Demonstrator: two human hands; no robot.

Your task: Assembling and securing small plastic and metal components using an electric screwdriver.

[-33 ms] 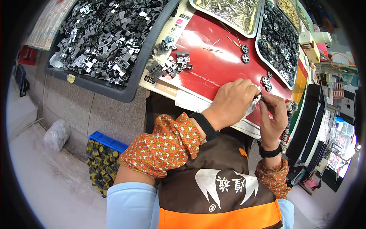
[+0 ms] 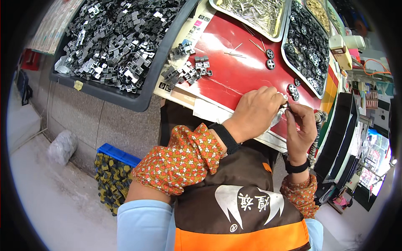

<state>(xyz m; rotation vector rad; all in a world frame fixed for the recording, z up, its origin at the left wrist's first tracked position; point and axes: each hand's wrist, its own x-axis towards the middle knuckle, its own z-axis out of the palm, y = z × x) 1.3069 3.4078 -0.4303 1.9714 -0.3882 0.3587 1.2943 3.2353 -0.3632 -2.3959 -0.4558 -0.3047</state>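
Observation:
My left hand [image 2: 255, 113] and my right hand [image 2: 301, 127] meet over the near edge of a red work mat [image 2: 234, 79]. Their fingertips pinch one small pale part [image 2: 286, 107] between them; the fingers hide most of it. Two black wheels [image 2: 292, 89] lie on the mat just beyond my hands. Farther back are two more wheels [image 2: 270, 58] and a few thin metal pins [image 2: 234, 53]. A cluster of small grey blocks [image 2: 188, 69] sits at the mat's left side.
A big dark bin [image 2: 138, 102] of grey and black parts fills the left. Beyond the mat are a metal tray of pins [image 2: 251, 14] and a tray of black wheels [image 2: 310, 46]. On the floor stand a blue crate [image 2: 117, 152] and a plastic bag [image 2: 62, 146].

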